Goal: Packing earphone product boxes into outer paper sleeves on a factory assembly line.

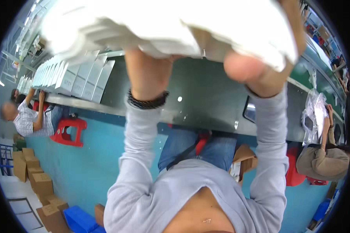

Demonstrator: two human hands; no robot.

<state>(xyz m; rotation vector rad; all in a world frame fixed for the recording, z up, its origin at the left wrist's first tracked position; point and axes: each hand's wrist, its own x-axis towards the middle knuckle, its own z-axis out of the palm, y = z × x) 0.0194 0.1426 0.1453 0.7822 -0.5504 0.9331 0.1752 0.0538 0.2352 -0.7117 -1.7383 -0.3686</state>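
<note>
- White load (163, 23) (blurred, overexposed; kind & pc. count unclear) is up nr. top of view, above bench (202, 105), at both hands.
- L hand (148, 73): reaches up to load's near side; fingers hidden behind it, so can't tell if gripping.
- R hand (262, 79): closed on load's R end, thumb on near side, more of hand showing past R edge.
- Bench near edge runs just ahead of lap, below both hands; open room mid-bench, btwn white boxes (76, 79) & dark flat device (251, 109), w/ a few white specks.
- Device, qty 1: beside R sleeve in view, nr. bench edge.
- White boxes: close-set row at L, approx. 10+, exact no. unclear.
- Co-workers nearby: 1 L (35, 118), 1 R (324, 161) w/ clear bag (314, 110) at hands.
- Floor: 1 red stool (70, 131) L; several cartons (42, 181); blue bin (79, 220); 1 open carton (245, 157) by legs.
</note>
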